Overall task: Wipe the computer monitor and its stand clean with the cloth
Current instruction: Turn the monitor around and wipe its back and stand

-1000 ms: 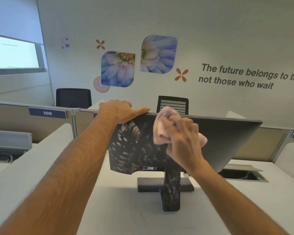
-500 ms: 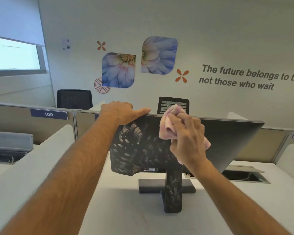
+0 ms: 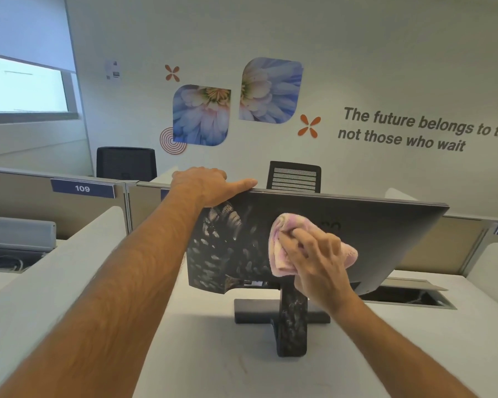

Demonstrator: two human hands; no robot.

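Note:
The dark back of a computer monitor (image 3: 385,234) faces me on a white desk, its left half speckled with white smudges. Its stand (image 3: 292,326) is smudged too and sits on a flat dark base. My left hand (image 3: 210,183) grips the monitor's top left corner, fingers hooked over the far edge and thumb lying along the top. My right hand (image 3: 318,259) holds a bunched pink cloth (image 3: 282,248) and presses it against the middle of the monitor's back, just above the stand.
The white desk (image 3: 213,354) has an open cable hatch (image 3: 408,294) at the right behind the monitor. Beige cubicle partitions, one labelled 109 (image 3: 82,188), run behind. Two black office chairs (image 3: 295,176) stand beyond. A white divider (image 3: 55,268) slopes at my left.
My right hand has slid the cloth down from the monitor's top edge to the middle of its back. The left hand has kept its grip on the top corner.

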